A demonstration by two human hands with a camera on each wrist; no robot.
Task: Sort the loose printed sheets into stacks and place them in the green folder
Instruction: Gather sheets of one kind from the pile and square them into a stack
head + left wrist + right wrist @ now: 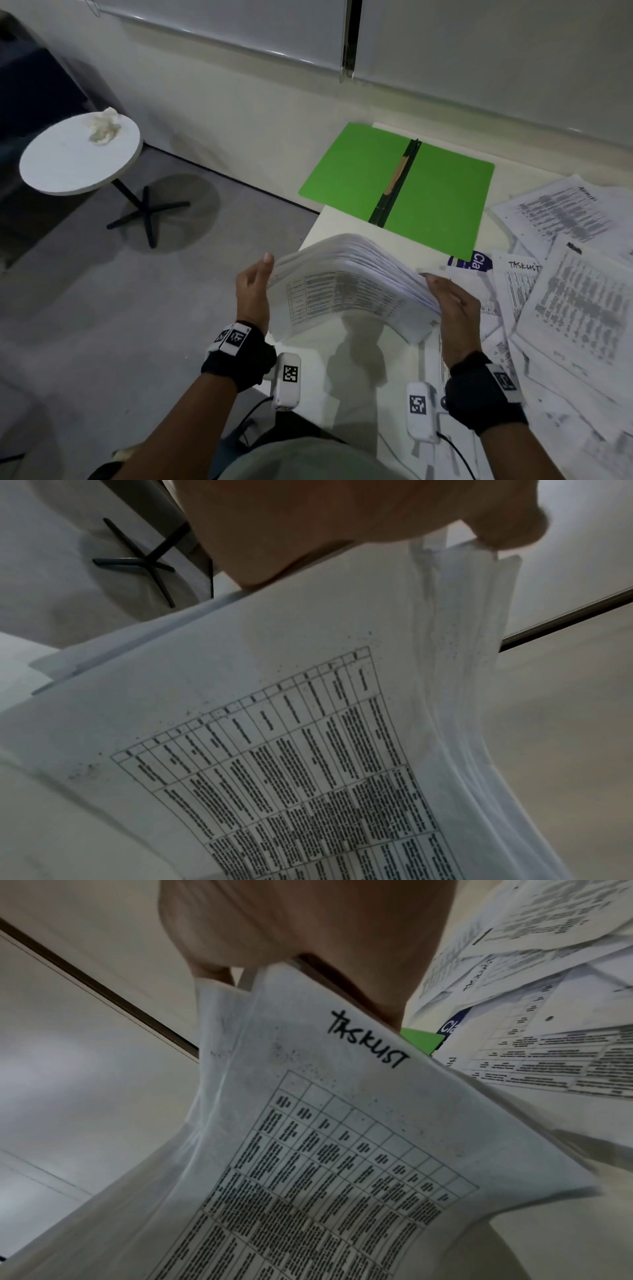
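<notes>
A thick stack of printed sheets (346,281) bows upward above the white table (356,363), casting a shadow below it. My left hand (255,291) grips its left edge and my right hand (452,308) grips its right edge. The sheet facing me carries a printed table (274,764) and the handwritten heading "TASKLIST" (368,1039). The green folder (438,192) lies open and flat beyond the stack, its black spine (397,185) running down the middle. More loose printed sheets (565,308) lie scattered to the right.
A blue-and-white label (474,262) peeks out from under the folder's near corner. A small round white side table (78,157) with a crumpled tissue (102,128) stands on the grey floor to the left. A white wall runs behind the table.
</notes>
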